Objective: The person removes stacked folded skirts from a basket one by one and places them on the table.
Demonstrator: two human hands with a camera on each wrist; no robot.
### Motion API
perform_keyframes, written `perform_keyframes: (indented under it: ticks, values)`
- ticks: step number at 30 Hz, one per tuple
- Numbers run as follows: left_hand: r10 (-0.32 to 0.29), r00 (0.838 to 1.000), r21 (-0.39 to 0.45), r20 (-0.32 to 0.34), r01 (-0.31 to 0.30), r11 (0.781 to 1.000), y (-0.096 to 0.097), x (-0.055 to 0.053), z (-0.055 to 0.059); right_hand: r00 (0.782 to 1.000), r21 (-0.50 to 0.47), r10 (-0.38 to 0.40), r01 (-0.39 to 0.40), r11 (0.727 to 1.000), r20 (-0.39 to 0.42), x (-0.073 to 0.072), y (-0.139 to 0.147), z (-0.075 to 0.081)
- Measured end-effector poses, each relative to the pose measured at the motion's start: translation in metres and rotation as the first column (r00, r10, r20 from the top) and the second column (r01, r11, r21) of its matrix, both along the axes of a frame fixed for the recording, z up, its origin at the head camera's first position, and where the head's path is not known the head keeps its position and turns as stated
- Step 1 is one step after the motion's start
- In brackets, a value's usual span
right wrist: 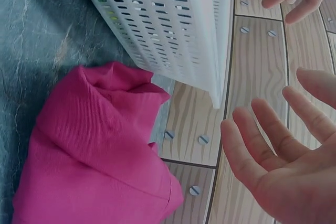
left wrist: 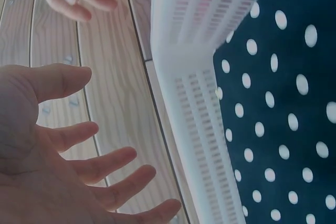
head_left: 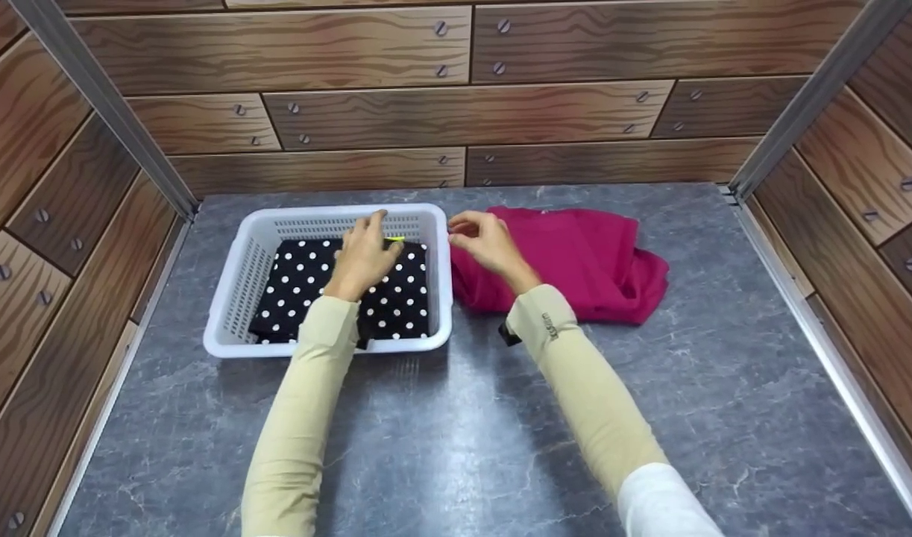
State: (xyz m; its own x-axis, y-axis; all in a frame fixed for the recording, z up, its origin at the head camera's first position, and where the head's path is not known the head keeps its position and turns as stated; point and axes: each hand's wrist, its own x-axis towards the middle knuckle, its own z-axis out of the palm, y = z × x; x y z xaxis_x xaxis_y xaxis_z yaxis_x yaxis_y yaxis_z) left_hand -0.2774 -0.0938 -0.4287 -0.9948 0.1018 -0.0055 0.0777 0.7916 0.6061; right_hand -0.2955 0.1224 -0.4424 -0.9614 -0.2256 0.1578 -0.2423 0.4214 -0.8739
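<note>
A black cloth with white polka dots (head_left: 291,287) lies folded inside a white plastic basket (head_left: 444,328) on the left of the table. Over the basket hovers my left hand (head_left: 364,253), fingers spread and holding nothing; the left wrist view shows the same open palm (left wrist: 47,145). My right hand (head_left: 489,237) is raised near the basket's right rim, above the near-left part of a crumpled magenta cloth (head_left: 567,261). In the right wrist view its fingers are loosely extended and nothing is in them. The magenta cloth (right wrist: 100,156) sits right beside the basket wall.
A grey marbled tabletop (head_left: 456,447) carries everything. Wood-patterned panels (head_left: 366,119) stand behind and on both sides, with metal corner posts (head_left: 112,112). A small yellow-green piece (head_left: 394,239) shows at the far edge of the dotted cloth.
</note>
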Motion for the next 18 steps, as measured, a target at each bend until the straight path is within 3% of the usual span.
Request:
perform_keyframes:
  ticks: [18]
  values:
    - [0.081, 0.996, -0.05, 0.027, -0.079, 0.996, -0.066, 0.015, -0.004, 1.0, 0.015, 0.015, -0.015, 1.0, 0.023, 0.0, -0.022, 0.003]
